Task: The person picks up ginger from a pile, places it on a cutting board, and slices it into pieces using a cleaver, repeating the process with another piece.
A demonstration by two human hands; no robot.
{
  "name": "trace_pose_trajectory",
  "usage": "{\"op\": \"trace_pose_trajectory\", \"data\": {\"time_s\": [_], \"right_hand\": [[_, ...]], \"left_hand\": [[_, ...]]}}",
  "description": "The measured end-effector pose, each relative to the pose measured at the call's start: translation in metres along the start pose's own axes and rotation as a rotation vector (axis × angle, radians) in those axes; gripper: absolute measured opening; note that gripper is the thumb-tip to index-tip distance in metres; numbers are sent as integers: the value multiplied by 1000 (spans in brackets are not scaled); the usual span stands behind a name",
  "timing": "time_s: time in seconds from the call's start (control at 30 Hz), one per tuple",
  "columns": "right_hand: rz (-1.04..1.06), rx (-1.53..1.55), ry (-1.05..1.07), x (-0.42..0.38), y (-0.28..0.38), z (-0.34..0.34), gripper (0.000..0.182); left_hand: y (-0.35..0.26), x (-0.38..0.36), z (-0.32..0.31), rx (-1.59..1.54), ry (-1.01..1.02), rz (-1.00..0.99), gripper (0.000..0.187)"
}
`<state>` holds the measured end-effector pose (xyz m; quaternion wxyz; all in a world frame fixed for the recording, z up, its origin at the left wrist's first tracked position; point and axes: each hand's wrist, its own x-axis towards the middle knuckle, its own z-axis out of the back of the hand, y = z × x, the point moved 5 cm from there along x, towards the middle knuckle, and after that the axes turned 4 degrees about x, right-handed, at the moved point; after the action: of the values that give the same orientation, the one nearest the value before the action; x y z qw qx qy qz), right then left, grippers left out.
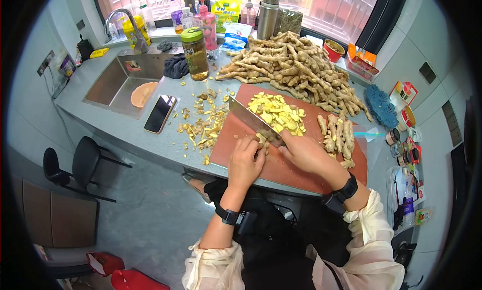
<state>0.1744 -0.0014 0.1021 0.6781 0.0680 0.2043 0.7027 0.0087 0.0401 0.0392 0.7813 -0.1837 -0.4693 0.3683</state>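
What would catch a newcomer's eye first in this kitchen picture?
The big heap of ginger roots at the back of the counter, below the window. Next, the red cutting board in front of it, where the right hand grips a cleaver and the left hand steadies a ginger piece, beside a pile of yellow slices.

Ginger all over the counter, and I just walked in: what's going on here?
A person is cutting ginger on a red cutting board. The right hand grips a cleaver; the left hand pins a ginger piece under the blade. Cut slices lie behind it, a raw ginger heap beyond, peelings left.
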Motion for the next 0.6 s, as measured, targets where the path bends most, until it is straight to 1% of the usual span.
{"op": "trace_pose_trajectory", "data": {"time_s": [0.1, 0.2, 0.3, 0.43, 0.5, 0.6], "right_hand": [[27, 20, -6, -11, -10, 2, 32], [25, 24, 20, -27, -12, 5, 32], [14, 15, -11, -31, -11, 5, 28], [11, 13, -31, -12, 6, -3, 27], [15, -5, -35, 1, 6, -6, 27], [12, 18, -44, 14, 0, -12, 31]], "left_hand": [[0, 1, -1, 1, -20, -30, 13], [2, -1, -2, -1, -9, -20, 13], [3, -1, -3, -3, 8, -6, 11], [1, -3, -3, -3, 25, -2, 12], [1, -1, -2, 12, 0, -13, 12], [3, -1, -2, 6, 13, 9, 12]]}}
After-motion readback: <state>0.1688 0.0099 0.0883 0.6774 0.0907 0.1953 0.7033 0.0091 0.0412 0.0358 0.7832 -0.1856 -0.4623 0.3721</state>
